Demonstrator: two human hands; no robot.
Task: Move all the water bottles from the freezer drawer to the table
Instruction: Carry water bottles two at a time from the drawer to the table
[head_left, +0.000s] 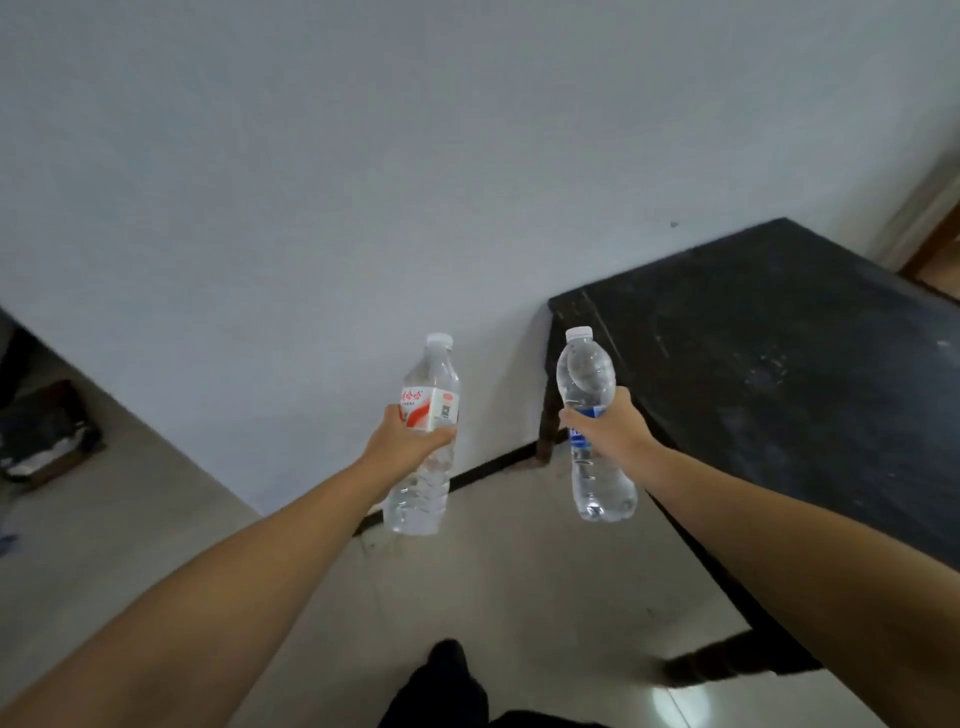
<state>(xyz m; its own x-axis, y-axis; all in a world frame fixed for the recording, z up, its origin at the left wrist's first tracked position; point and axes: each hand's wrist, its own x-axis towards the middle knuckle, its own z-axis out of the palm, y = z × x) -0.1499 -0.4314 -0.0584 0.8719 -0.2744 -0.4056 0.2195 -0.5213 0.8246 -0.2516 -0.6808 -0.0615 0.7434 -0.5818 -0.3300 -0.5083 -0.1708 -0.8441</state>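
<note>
Both hands loaded, one bottle each. Your left hand (402, 441) is wrapped around the red-labelled bottle (426, 436) at its label band; your right hand (605, 423) is clenched on the blue-labelled bottle (592, 426) at its waist. Both bottles upright, white caps on, held in the air and apart from each other, the blue one at the table's near left edge, the red one at nine o'clock from it, over the floor (519, 597).

Table (779, 374): dark, worn top, bare in the part that shows, lying from one to three o'clock of your hands. Wall (363, 156) behind.

Freezer drawer: not in view.

Step, as judged: carry to the table. Swing both hands toward two o'clock, well inside the edge. Lower each base flat before loosening your fingers; chilled plastic may be slick, so keep the squeeze firm. Set them apart so neither tips the other. Leave room for further bottles.
</note>
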